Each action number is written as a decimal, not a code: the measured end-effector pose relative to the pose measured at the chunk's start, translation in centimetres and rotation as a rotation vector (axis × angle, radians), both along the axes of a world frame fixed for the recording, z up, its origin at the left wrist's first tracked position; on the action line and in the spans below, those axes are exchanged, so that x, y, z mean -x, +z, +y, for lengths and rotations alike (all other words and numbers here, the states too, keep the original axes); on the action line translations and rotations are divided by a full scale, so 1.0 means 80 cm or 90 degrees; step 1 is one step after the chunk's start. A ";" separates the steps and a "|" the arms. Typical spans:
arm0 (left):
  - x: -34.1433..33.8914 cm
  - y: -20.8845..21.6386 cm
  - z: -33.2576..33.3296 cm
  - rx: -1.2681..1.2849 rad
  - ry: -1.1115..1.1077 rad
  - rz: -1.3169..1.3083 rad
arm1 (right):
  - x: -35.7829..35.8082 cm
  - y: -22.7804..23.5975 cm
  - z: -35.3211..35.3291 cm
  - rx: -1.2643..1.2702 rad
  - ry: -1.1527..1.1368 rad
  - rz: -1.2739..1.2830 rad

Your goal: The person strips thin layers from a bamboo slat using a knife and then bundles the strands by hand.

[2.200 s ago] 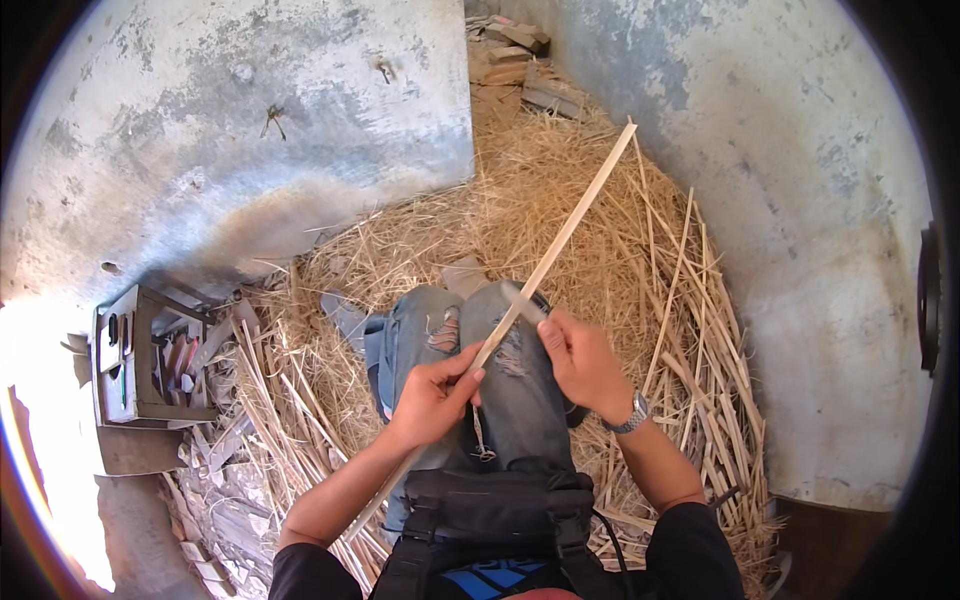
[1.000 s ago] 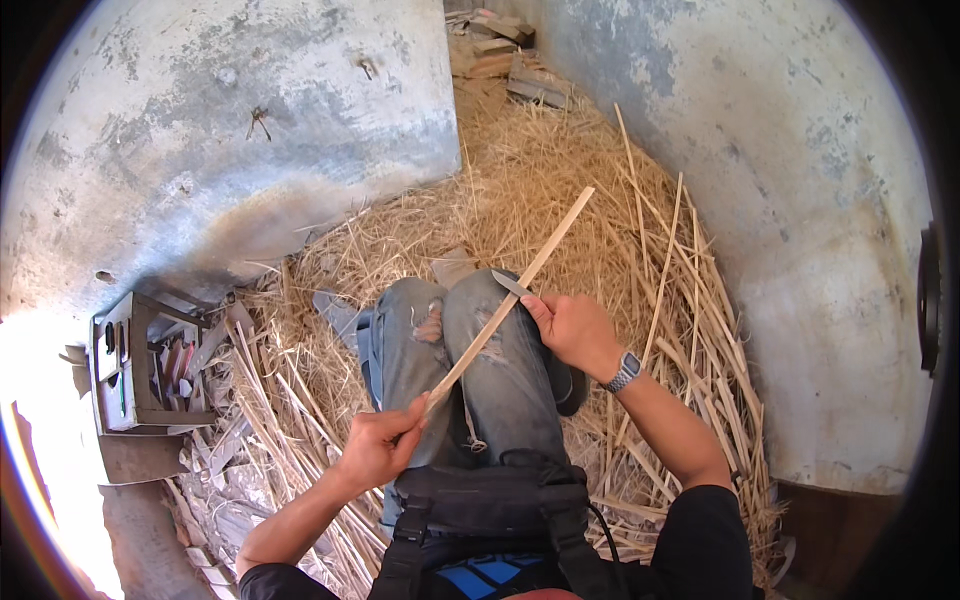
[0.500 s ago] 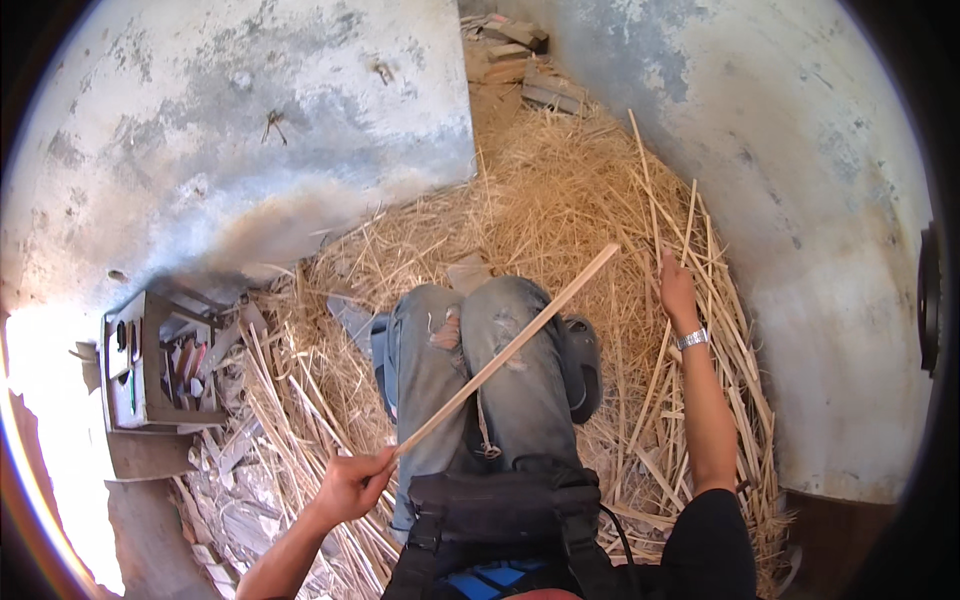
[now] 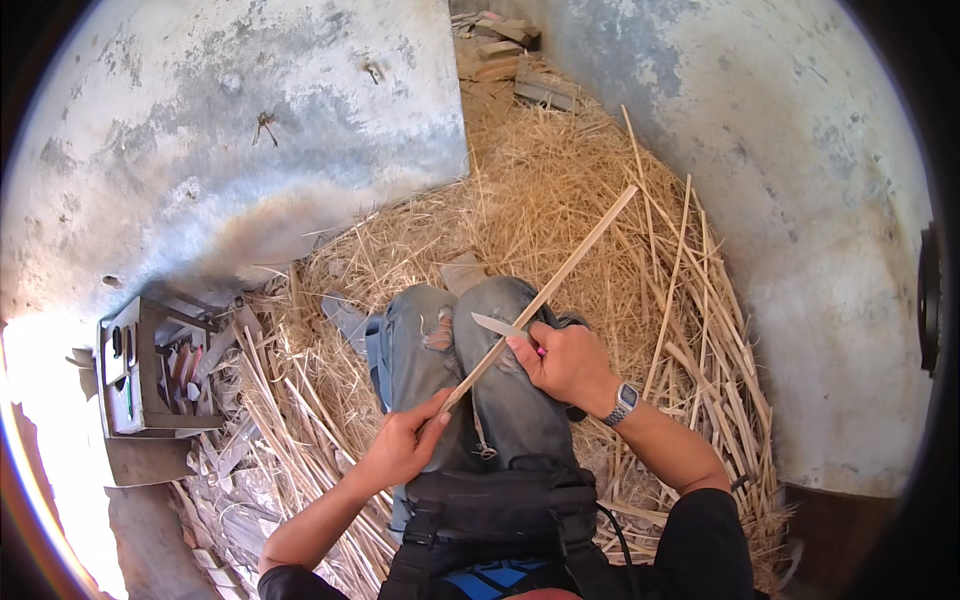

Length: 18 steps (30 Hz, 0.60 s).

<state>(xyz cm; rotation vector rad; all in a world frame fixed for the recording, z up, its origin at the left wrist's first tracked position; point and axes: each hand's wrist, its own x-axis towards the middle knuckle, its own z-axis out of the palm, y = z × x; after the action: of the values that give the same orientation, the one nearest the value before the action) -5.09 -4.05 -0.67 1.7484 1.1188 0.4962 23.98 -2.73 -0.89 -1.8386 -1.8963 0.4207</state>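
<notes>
A long, pale split-wood strip, maybe bamboo (image 4: 585,247), slants up to the right across my knees. Its lower end is pinched in my left hand (image 4: 405,443), by my left thigh. My right hand (image 4: 565,362) is closed round a knife (image 4: 497,326), most of whose handle is hidden in the fist; a bit of pink shows by the thumb. The short silvery blade points left and crosses the strip about midway, over my right knee. Whether the edge touches the wood I cannot tell.
Shavings (image 4: 550,150) cover the floor ahead. Bundled strips lie along my right (image 4: 715,370) and left (image 4: 310,420). A small wooden cabinet (image 4: 160,370) with things inside stands at far left. Worn walls (image 4: 300,90) rise on both sides; wood blocks (image 4: 545,90) sit at the back.
My right hand has come in from the strips on the right to the strip over my knees, with the knife now showing. My left hand has shifted right and up with the strip.
</notes>
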 end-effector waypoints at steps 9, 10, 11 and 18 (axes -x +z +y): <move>0.016 0.026 0.007 -0.016 -0.035 0.036 | -0.015 -0.010 0.009 -0.012 -0.024 -0.027; 0.022 0.030 0.006 -0.013 -0.049 0.044 | -0.027 -0.016 0.014 -0.013 -0.025 -0.029; 0.028 0.033 0.005 -0.009 -0.062 0.052 | -0.048 -0.024 0.020 0.003 -0.092 0.005; 0.115 0.040 -0.023 0.100 -0.053 0.085 | -0.241 -0.099 0.050 -0.017 -0.372 0.026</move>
<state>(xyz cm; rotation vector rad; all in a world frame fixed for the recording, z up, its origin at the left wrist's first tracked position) -14.26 -5.90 2.50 1.7017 1.1411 0.2360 43.28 1.29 -8.82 -2.2233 -1.2425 0.2256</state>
